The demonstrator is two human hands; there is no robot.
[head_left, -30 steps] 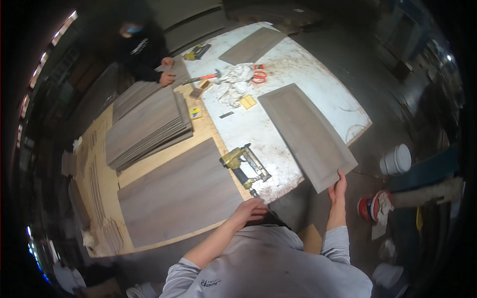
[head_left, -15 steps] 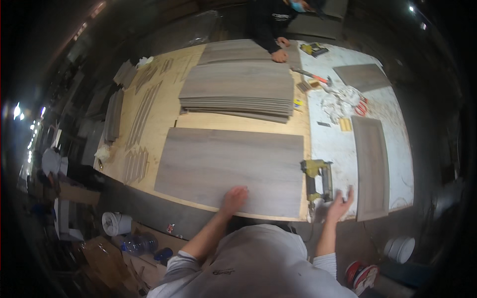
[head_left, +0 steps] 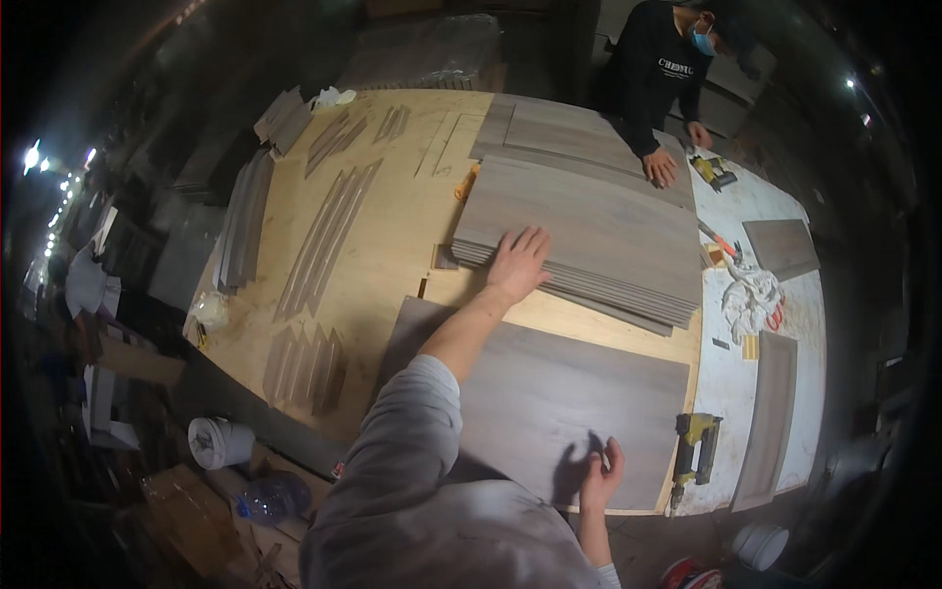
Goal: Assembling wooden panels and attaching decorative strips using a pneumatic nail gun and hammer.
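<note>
Reaching forward across the table, my left hand (head_left: 519,261) rests on the near edge of a stack of grey-brown wood panels (head_left: 589,211). Its fingers lie stretched out on the top panel; the underside of the hand is hidden. A single large grey-brown panel (head_left: 579,383) lies flat nearer to me, partly covered by my left arm. Over its near edge, my right hand (head_left: 601,476) is open and holds nothing, its shadow falling on the panel. To the right of that hand, a yellow-green and black nail gun (head_left: 695,447) lies by the panel's right edge.
Across the table, a co-worker's hand (head_left: 659,168) rests on the panels near a second nail gun (head_left: 712,174). Thin wood strips (head_left: 329,236) lie at the left. A narrow framed panel (head_left: 765,422), a crumpled white cloth (head_left: 751,299) and a hammer (head_left: 721,239) occupy the right side.
My left hand has moved forward from the near panel to the stack. My right hand has shifted left from beside the nail gun to over the panel. The view has swung; the co-worker's hands have spread apart.
</note>
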